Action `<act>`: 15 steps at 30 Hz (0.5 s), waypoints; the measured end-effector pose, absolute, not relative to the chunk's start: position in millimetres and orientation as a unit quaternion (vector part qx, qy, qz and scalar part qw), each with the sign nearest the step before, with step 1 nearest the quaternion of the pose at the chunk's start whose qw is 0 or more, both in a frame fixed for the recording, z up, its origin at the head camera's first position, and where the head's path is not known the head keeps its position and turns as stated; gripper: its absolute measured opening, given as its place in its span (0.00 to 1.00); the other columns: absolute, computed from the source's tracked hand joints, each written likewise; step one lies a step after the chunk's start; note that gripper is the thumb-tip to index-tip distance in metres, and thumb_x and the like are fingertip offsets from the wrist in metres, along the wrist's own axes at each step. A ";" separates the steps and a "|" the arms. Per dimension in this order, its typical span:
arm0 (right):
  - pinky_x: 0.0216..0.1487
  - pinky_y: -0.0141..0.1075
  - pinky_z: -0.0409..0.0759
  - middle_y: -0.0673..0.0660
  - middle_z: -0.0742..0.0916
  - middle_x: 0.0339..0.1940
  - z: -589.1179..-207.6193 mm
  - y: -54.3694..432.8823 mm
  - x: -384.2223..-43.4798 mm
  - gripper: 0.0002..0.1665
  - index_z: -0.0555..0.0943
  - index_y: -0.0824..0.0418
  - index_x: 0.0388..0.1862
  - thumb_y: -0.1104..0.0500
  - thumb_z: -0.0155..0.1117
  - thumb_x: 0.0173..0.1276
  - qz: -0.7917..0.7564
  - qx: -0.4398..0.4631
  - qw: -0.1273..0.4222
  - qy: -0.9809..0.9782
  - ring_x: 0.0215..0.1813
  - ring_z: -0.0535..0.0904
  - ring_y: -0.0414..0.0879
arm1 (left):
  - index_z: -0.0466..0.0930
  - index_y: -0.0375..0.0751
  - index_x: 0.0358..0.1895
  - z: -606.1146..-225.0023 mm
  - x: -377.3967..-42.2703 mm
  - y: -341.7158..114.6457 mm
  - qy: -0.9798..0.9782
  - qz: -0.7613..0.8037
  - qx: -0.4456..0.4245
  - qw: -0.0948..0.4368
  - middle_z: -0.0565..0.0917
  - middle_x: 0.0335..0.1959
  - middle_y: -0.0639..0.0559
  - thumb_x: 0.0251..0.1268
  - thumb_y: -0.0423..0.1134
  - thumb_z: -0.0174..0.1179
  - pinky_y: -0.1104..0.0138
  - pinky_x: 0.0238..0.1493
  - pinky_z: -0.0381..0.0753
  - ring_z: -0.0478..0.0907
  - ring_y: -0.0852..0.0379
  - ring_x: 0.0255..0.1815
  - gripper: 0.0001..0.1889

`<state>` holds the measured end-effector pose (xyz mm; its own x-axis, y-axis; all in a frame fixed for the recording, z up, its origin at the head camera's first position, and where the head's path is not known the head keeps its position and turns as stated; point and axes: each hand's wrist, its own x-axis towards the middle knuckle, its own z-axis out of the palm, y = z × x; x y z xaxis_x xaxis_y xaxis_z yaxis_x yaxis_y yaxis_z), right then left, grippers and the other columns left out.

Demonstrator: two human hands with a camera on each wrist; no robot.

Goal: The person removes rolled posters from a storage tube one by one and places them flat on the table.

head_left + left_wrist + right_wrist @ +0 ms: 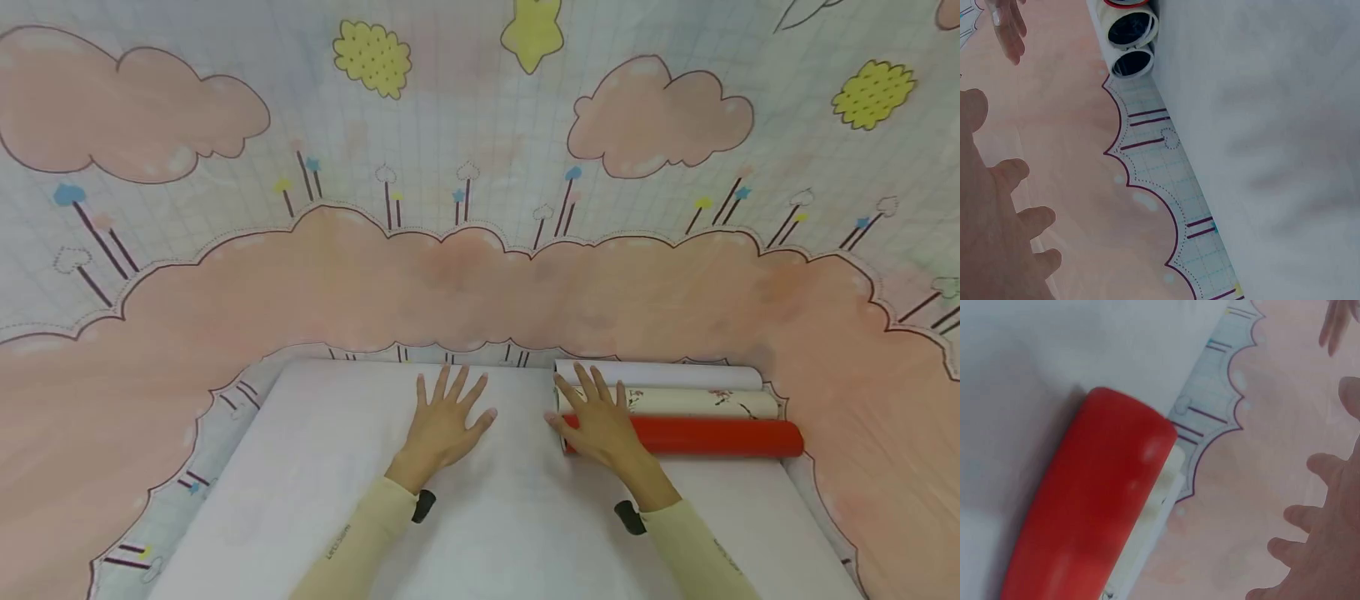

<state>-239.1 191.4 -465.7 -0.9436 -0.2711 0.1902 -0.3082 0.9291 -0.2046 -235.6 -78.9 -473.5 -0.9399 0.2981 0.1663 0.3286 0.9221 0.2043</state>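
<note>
My left hand (442, 429) has its fingers spread over the white table and holds nothing. To its right, my right hand (603, 429), also with spread fingers, overlaps the left ends of three rolls in the head view. Nearest me lies a plain red roll (720, 437). Behind it is a cream roll (690, 404) printed with dark branches and red blossoms, and at the back a white roll (675, 374). They lie side by side. In the left wrist view the white roll (1115, 70) shows a dark, hollow end. Neither hand's fingers are curled round a roll.
The white table (322, 492) has its far edge just behind the rolls. Around it hangs a cloth backdrop (450, 283) with pink clouds, stars and stick shapes. A small black piece (423, 506) shows at the left cuff, and another black piece (630, 517) at the right.
</note>
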 end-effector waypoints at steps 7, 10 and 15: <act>0.70 0.75 0.46 0.63 0.61 0.79 -469.5 208.1 -234.1 0.41 0.62 0.47 0.77 0.34 0.53 0.70 0.117 0.150 0.092 -0.977 0.79 0.51 0.65 | 0.52 0.63 0.78 -477.3 -232.8 -66.2 -0.975 -0.128 -0.168 0.073 0.51 0.81 0.51 0.72 0.70 0.32 0.35 0.76 0.31 0.39 0.43 0.83 0.34; 0.71 0.74 0.46 0.63 0.61 0.79 -473.3 216.0 -232.7 0.40 0.63 0.48 0.77 0.34 0.53 0.69 0.116 0.145 0.093 -0.978 0.79 0.52 0.65 | 0.52 0.62 0.78 -480.1 -232.3 -60.0 -0.973 -0.134 -0.174 0.075 0.52 0.81 0.50 0.73 0.69 0.32 0.35 0.76 0.33 0.41 0.42 0.82 0.34; 0.70 0.74 0.45 0.64 0.63 0.78 -479.2 230.6 -226.4 0.39 0.64 0.49 0.76 0.36 0.54 0.70 0.117 0.138 0.090 -0.979 0.78 0.52 0.66 | 0.50 0.63 0.78 -484.7 -229.9 -48.3 -0.972 -0.133 -0.181 0.067 0.52 0.81 0.50 0.74 0.68 0.30 0.36 0.76 0.35 0.41 0.43 0.82 0.34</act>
